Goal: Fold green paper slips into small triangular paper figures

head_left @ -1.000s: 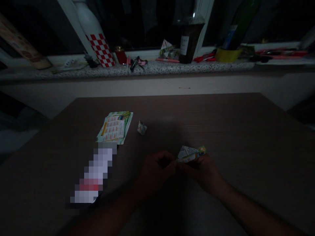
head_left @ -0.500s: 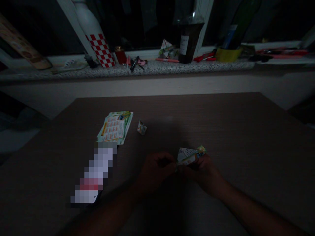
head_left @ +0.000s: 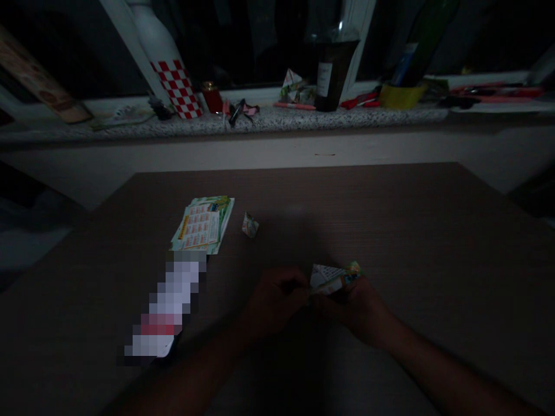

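A folded piece of printed paper point(head_left: 332, 277), white and green with some text, is held low over the table between both hands. My left hand point(head_left: 280, 297) pinches its left corner between thumb and fingers. On the other side my right hand point(head_left: 358, 306) is closed on the lower right part of the paper, hiding some of it. A small folded paper piece point(head_left: 250, 225) stands on the table beyond my left hand. Left of that lies a stack of printed green and white sheets point(head_left: 202, 225). The light is dim and the fingertips are partly in shadow.
A phone with a blurred-out screen point(head_left: 171, 306) lies by my left forearm on the brown table point(head_left: 390, 214). Along the granite sill point(head_left: 277, 121) stand a red-checked white bottle point(head_left: 177, 86), a dark plastic cup point(head_left: 332, 81), a yellow tape roll point(head_left: 401, 95) and another folded paper point(head_left: 291, 84).
The paper has tipped slightly and sunk a little, and my right hand has shifted slightly down with it. My left hand keeps its pinch almost in place.
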Available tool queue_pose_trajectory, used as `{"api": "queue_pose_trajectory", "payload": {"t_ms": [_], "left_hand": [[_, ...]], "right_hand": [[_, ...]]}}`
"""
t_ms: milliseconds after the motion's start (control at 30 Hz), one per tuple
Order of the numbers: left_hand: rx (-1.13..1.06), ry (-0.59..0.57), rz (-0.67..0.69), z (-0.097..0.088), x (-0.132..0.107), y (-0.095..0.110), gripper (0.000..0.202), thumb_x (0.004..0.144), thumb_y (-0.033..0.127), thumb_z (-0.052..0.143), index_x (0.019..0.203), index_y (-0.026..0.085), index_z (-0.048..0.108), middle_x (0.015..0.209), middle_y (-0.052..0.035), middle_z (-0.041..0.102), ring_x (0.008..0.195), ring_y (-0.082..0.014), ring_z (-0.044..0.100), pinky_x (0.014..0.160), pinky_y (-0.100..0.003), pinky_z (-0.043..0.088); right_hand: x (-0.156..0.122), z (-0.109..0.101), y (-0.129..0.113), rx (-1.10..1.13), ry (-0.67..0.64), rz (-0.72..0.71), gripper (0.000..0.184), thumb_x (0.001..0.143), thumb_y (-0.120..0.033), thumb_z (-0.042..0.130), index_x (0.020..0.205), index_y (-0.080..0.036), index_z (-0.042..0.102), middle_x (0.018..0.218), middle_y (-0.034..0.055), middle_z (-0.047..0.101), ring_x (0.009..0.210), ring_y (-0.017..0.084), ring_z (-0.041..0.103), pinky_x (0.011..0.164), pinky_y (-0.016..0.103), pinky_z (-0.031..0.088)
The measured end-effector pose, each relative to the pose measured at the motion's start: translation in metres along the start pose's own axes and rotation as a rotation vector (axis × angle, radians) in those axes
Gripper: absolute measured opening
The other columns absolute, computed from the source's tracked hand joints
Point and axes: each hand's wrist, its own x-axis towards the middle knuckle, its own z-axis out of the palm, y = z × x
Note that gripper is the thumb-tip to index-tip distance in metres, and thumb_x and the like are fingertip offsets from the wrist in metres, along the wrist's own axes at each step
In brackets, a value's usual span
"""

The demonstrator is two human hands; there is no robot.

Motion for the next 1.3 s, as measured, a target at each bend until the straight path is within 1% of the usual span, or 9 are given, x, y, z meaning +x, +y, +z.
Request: {"api": "queue_pose_trajectory", "payload": {"t_ms": [167, 267, 400, 633, 867, 967, 1100, 1167, 1300], "left_hand": [[-0.022, 0.016, 0.007, 0.0009, 0.001, -0.0029, 0.004, 0.068, 0.014, 0.055, 0.065, 0.015, 0.058, 0.061, 0.0036, 0.051, 0.057, -0.0089, 0.044, 0.053, -0.02, 0.034], [-0.079, 0.028, -0.043, 0.0009, 0.001, -0.0032, 0.001, 0.068, 0.014, 0.059, 0.067, 0.015, 0.059, 0.061, 0.0036, 0.053, 0.056, -0.0089, 0.046, 0.053, -0.02, 0.035], [-0.181, 0.037, -0.121, 0.0017, 0.0005, -0.0027, 0.005, 0.065, 0.013, 0.063, 0.068, 0.015, 0.059, 0.062, 0.0028, 0.058, 0.058, -0.0108, 0.053, 0.056, -0.021, 0.039], [-0.272, 0.048, -0.155, 0.0025, 0.001, -0.0022, 0.01, 0.062, 0.009, 0.068, 0.066, 0.014, 0.061, 0.063, 0.0028, 0.061, 0.06, -0.0105, 0.055, 0.058, -0.021, 0.04], [-0.363, -0.049, -0.193, 0.0019, 0.001, -0.0068, 0.024, 0.055, 0.004, 0.07, 0.075, 0.015, 0.061, 0.072, 0.002, 0.063, 0.066, -0.0117, 0.058, 0.063, -0.022, 0.043], [-0.376, -0.038, -0.157, 0.0036, 0.0005, -0.0048, 0.023, 0.062, 0.012, 0.071, 0.083, 0.015, 0.064, 0.078, 0.0008, 0.065, 0.072, -0.013, 0.06, 0.068, -0.023, 0.044], [-0.204, 0.063, -0.107, 0.0056, -0.0003, 0.0003, 0.017, 0.076, 0.03, 0.066, 0.083, 0.015, 0.068, 0.077, -0.0008, 0.066, 0.072, -0.0136, 0.058, 0.068, -0.024, 0.043], [-0.137, 0.096, -0.103, 0.0049, -0.0007, 0.0015, 0.018, 0.077, 0.033, 0.067, 0.079, 0.015, 0.068, 0.073, -0.0003, 0.065, 0.068, -0.0129, 0.057, 0.065, -0.022, 0.042], [-0.158, 0.134, -0.135, 0.0028, -0.0011, 0.0009, 0.021, 0.074, 0.035, 0.07, 0.072, 0.014, 0.065, 0.065, 0.0016, 0.06, 0.059, -0.0105, 0.051, 0.057, -0.02, 0.039]], "right_hand": [[0.0004, -0.0018, 0.0039, 0.006, -0.006, 0.015, 0.014, 0.074, -0.026, 0.07, 0.068, -0.017, 0.062, 0.062, -0.0031, 0.052, 0.055, 0.008, 0.043, 0.05, 0.02, 0.037], [0.0004, -0.0017, 0.0034, 0.008, 0.03, 0.032, 0.018, 0.074, -0.029, 0.071, 0.065, -0.016, 0.061, 0.058, -0.0033, 0.051, 0.051, 0.007, 0.042, 0.048, 0.02, 0.036], [0.0013, -0.0013, 0.001, -0.002, 0.04, 0.042, 0.025, 0.072, -0.032, 0.073, 0.059, -0.015, 0.06, 0.054, -0.0027, 0.053, 0.049, 0.008, 0.043, 0.046, 0.021, 0.035], [0.0024, -0.0003, -0.0022, 0.013, 0.049, 0.047, 0.025, 0.071, -0.035, 0.073, 0.058, -0.017, 0.06, 0.052, -0.0034, 0.05, 0.046, 0.008, 0.039, 0.044, 0.022, 0.033], [0.0015, -0.0058, 0.0021, -0.038, 0.077, 0.069, 0.026, 0.076, -0.034, 0.068, 0.059, -0.016, 0.059, 0.053, -0.0036, 0.05, 0.047, 0.007, 0.04, 0.045, 0.021, 0.033], [0.0014, -0.0065, 0.0049, -0.046, 0.03, 0.048, 0.023, 0.076, -0.035, 0.068, 0.064, -0.016, 0.062, 0.055, -0.0037, 0.05, 0.048, 0.007, 0.039, 0.045, 0.021, 0.034], [0.0008, -0.0026, 0.0051, -0.091, -0.016, 0.004, 0.018, 0.075, -0.032, 0.07, 0.067, -0.017, 0.064, 0.059, -0.003, 0.053, 0.052, 0.008, 0.043, 0.048, 0.021, 0.038], [0.0008, -0.0028, 0.0053, -0.085, -0.002, 0.014, 0.018, 0.074, -0.032, 0.071, 0.067, -0.017, 0.065, 0.06, -0.0024, 0.055, 0.053, 0.009, 0.045, 0.049, 0.021, 0.039], [0.0018, -0.0089, 0.0059, -0.075, 0.105, 0.041, 0.028, 0.076, -0.04, 0.07, 0.062, -0.016, 0.066, 0.059, 0.0001, 0.061, 0.053, 0.01, 0.05, 0.05, 0.022, 0.041]]}}
